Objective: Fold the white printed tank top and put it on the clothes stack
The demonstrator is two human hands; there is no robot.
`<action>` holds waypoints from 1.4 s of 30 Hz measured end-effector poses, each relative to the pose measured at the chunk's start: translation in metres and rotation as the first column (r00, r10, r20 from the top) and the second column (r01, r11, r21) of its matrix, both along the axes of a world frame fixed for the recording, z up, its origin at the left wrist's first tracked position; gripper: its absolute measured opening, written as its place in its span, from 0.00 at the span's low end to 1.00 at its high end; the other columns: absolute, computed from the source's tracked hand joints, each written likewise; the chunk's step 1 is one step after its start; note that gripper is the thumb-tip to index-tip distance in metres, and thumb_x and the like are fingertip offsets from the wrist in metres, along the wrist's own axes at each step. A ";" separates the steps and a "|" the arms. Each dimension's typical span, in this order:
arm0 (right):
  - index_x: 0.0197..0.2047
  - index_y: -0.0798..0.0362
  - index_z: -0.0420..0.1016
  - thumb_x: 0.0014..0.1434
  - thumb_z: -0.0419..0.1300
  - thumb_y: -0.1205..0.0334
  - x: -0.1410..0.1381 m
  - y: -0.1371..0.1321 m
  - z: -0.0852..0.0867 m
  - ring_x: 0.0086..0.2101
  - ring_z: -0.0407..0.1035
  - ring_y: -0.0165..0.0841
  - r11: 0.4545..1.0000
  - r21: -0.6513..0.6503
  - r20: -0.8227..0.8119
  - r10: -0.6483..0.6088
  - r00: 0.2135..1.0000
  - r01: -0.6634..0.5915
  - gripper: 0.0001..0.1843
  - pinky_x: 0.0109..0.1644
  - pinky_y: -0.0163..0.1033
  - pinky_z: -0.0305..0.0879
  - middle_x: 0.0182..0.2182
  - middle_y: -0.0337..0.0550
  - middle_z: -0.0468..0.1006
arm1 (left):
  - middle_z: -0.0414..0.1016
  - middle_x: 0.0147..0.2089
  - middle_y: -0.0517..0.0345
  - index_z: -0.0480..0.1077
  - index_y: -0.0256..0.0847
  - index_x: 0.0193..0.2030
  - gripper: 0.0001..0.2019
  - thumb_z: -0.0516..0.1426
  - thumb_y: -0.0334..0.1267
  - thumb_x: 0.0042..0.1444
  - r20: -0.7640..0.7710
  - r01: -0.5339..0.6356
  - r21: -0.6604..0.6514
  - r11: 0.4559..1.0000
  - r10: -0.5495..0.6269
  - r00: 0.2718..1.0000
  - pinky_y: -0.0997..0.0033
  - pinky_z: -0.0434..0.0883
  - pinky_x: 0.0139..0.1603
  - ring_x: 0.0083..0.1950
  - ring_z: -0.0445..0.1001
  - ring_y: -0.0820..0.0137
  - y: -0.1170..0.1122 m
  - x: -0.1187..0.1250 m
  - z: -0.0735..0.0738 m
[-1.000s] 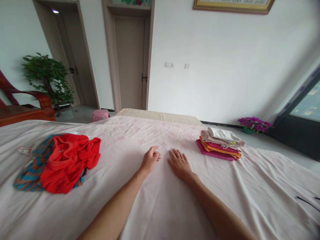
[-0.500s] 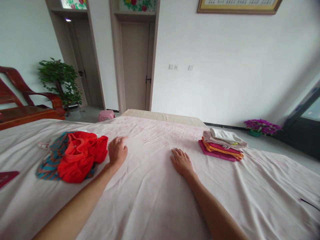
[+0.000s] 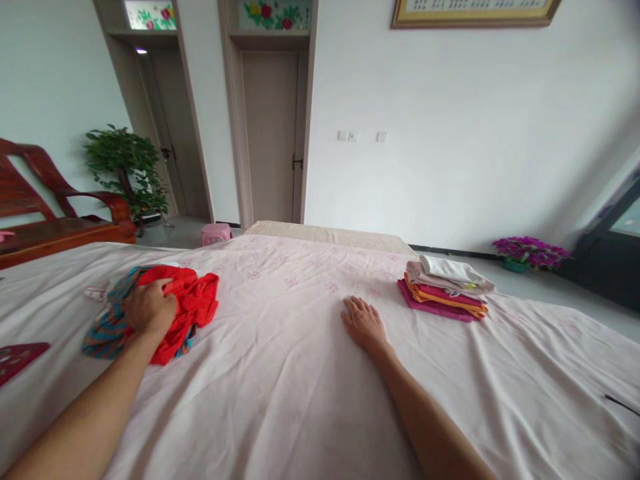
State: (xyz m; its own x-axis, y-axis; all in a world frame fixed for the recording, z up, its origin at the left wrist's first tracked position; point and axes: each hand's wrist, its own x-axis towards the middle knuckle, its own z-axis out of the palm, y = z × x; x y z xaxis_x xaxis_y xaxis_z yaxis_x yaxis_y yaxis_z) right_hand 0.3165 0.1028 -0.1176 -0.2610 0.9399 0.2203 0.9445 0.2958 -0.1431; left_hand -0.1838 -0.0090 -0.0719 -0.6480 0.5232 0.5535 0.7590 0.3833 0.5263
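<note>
On the left of the bed-like surface lies a crumpled heap: a bright red garment on top of a blue-and-brown striped cloth. My left hand is over the red garment with its fingers curled into the fabric; some fingertips are hidden. Flat on the pale sheet rests my right hand, its fingers stretched out and holding nothing. To its right sits a stack of folded clothes in magenta, orange and beige, with a white folded cloth on top.
A dark red patterned item lies at the left edge. Beyond the surface stand a wooden bench, a potted plant, a pink stool and purple flowers. A thin black cord shows at right.
My left hand has moved left from beside the heap onto the red garment and closed on it. My right hand has stayed flat in place.
</note>
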 end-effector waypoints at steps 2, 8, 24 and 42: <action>0.67 0.47 0.61 0.69 0.45 0.51 0.000 0.000 0.001 0.67 0.50 0.39 1.000 -0.001 -0.003 -0.003 1.000 0.003 0.27 0.69 0.48 0.42 0.67 0.44 0.61 | 0.77 0.48 0.39 0.73 0.36 0.53 0.19 0.55 0.36 0.55 0.046 0.054 0.081 0.995 -0.058 0.997 0.39 0.68 0.53 0.53 0.73 0.45 0.008 0.015 0.014; 0.68 0.47 0.61 0.69 0.45 0.52 0.000 -0.002 0.004 0.67 0.50 0.39 1.000 -0.019 -0.008 -0.008 1.000 0.008 0.27 0.69 0.48 0.42 0.67 0.45 0.60 | 0.78 0.51 0.52 0.74 0.42 0.51 0.16 0.54 0.40 0.59 0.089 0.413 0.417 0.810 -0.488 0.868 0.60 0.70 0.57 0.53 0.75 0.62 0.037 0.125 0.042; 0.65 0.49 0.64 0.68 0.46 0.52 0.004 -0.003 0.005 0.66 0.53 0.39 1.000 -0.001 -0.047 0.002 0.999 -0.002 0.26 0.68 0.46 0.47 0.66 0.45 0.63 | 0.76 0.55 0.46 0.77 0.43 0.50 0.15 0.54 0.38 0.60 -0.002 0.704 -0.185 0.686 -0.717 0.697 0.54 0.62 0.64 0.60 0.70 0.57 0.042 0.193 -0.053; 0.62 0.49 0.70 0.65 0.50 0.57 0.015 0.000 0.005 0.64 0.58 0.37 0.998 -0.028 -0.127 0.045 0.991 -0.049 0.24 0.67 0.42 0.52 0.64 0.43 0.66 | 0.76 0.55 0.45 0.77 0.44 0.51 0.15 0.54 0.36 0.60 -0.050 0.717 -0.177 0.674 -0.734 0.678 0.52 0.60 0.65 0.62 0.69 0.55 0.041 0.194 -0.058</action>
